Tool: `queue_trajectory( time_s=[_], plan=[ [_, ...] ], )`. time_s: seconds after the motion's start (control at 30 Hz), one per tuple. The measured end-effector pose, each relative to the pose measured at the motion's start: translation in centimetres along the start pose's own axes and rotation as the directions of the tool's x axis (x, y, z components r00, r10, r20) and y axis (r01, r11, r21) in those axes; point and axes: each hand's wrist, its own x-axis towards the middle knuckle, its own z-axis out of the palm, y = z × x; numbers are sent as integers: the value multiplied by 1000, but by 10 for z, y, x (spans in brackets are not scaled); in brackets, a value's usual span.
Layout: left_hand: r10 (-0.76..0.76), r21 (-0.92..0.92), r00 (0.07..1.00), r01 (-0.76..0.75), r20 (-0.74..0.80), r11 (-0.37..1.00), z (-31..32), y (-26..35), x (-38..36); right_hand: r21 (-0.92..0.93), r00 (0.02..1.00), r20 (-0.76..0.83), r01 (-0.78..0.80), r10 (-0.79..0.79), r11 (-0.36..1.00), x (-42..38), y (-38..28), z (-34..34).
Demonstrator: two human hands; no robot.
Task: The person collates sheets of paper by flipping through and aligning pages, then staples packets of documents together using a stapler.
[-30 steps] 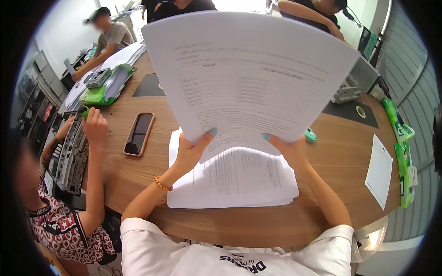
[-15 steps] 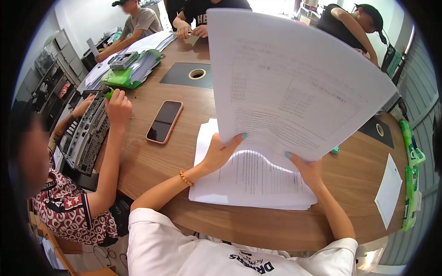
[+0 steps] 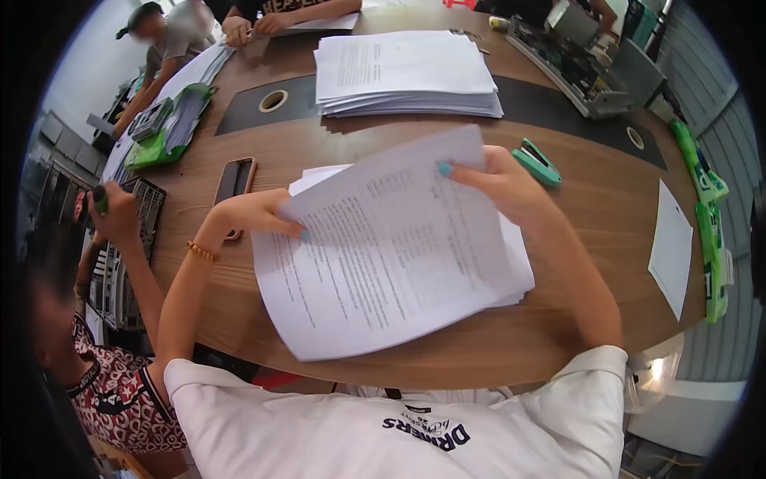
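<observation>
A wooden worktop point(image 3: 586, 263) fills most of the view. Across its far half stands a thick stack of paper point(image 3: 407, 72), its lower sheets slightly uneven. Nearer, a sheaf of printed pages point(image 3: 375, 271) is held up at a slant above other pages point(image 3: 517, 259) lying on the wood; how many sheets it contains cannot be told. Its lower end bows toward the worktop's front edge.

The right hand point(image 3: 507, 180) is closed on the upper right part and the left hand point(image 3: 259, 214) on the left edge: each thumb presses the printed face, while the other fingers are mostly hidden behind. The right hand sits higher, so an even, level hold would probably curb the twist. Light thumbs should avoid creases, and a little lift would keep the sheaf from dragging the pages beneath.

A smartphone point(image 3: 234, 182) lies just beyond the left wrist and a green stapler point(image 3: 538, 162) beside the right hand; both deserve clearance.
</observation>
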Motion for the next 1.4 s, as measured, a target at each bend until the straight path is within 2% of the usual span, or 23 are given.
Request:
queue_trajectory(
  time_s=[0.03, 0.1, 0.17, 0.2, 0.23, 0.3, 0.43, 0.5, 0.57, 0.7, 0.77, 0.93, 1.03, 1.1, 1.2, 1.27, 1.33, 1.37, 1.4],
  plan=[
    [-4, 44, 998, 6, -56, 999, 1, -1, 5, 25, 999, -48, -15, 16, 1000, 3, 10, 3],
    [17, 102, 1000, -17, 3, 995, -8, 13, 12, 55, 994, -105, -37, 43, 998, 6, 16, 5],
    [-29, 209, 959, 91, -282, 974, -9, 42, 25, -4, 988, -152, -15, 14, 1000, 7, 19, 5],
    [115, 130, 879, -61, -464, 990, -4, 45, 42, 2, 987, -159, -30, 30, 1000, 8, 20, 4],
    [220, 79, 738, -221, -638, 972, 3, 48, 62, -26, 988, -144, -57, 52, 998, 10, 20, 3],
    [341, 93, 690, -371, -638, 924, 17, 60, 97, -54, 988, -129, -88, 81, 995, 11, 23, 3],
    [364, 116, 690, -379, -625, 918, 37, 69, 137, -71, 985, -168, -44, 32, 997, 13, 36, -4],
    [268, -5, 707, -358, -654, 934, 38, 65, 145, -100, 978, -205, -61, 40, 993, 7, 42, -9],
    [257, -7, 710, -346, -655, 938, 38, 60, 149, -279, 915, -390, -8, -105, 960, 1, 43, -12],
    [235, -17, 738, -316, -632, 948, 37, 59, 150, -272, 915, -400, -68, -48, 960, -7, 45, -16],
    [253, -8, 739, -330, -624, 944, 38, 55, 153, -274, 915, -382, 19, -127, 962, -6, 47, -15],
    [225, -24, 760, -302, -610, 953, 41, 54, 152, -265, 891, -436, 7, -126, 964, -3, 55, -13],
    [263, 8, 736, -330, -624, 944, 44, 56, 152, -272, 884, -444, 23, -147, 962, -3, 59, -13],
    [211, 0, 790, -258, -576, 966, 43, 58, 150, -287, 883, -439, 34, -163, 957, -3, 62, -14],
    [193, -84, 796, -293, -574, 953, 43, 55, 151, -285, 886, -432, 45, -170, 957, -6, 61, -17],
    [178, -124, 808, -295, -562, 948, 41, 55, 151, -594, 893, -323, 68, -315, 802, -19, 43, -21],
    [158, -172, 825, -294, -543, 940, 40, 55, 150, -721, 939, -74, 181, -334, 669, -40, 27, -30],
    [169, -106, 823, -267, -543, 958, 40, 55, 150, -720, 943, -79, 170, -324, 673, -53, 19, -33],
    [184, -37, 819, -242, -543, 970, 39, 56, 150, -733, 968, 50, 202, -244, 650, -66, 10, -36]
  ],
)
